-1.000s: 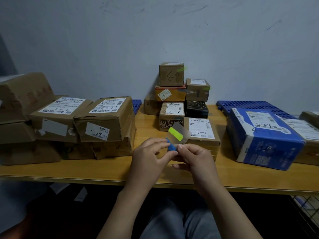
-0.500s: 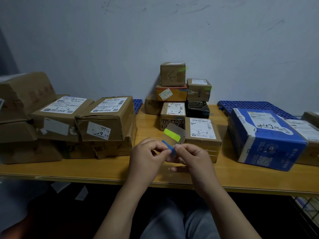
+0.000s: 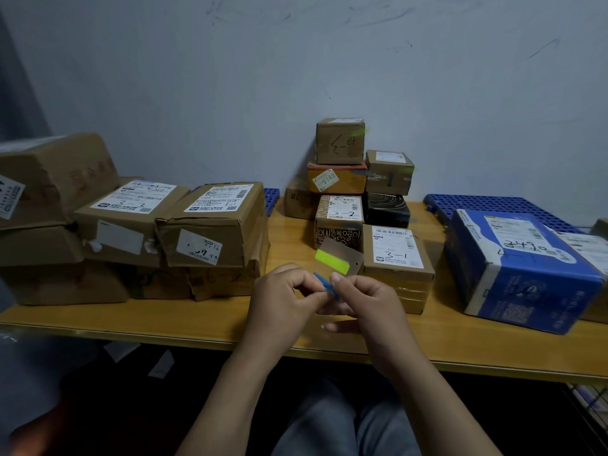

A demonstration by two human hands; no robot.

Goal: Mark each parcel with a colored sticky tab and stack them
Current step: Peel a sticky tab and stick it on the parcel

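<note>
Above the bench (image 3: 197, 320), the left hand (image 3: 283, 297) pinches the blue tab (image 3: 324, 284), now peeled farther off the tab card (image 3: 342, 255) gripped in the right hand (image 3: 368, 301), so it looks nearly ready for the nearest parcel (image 3: 396, 258).
</note>
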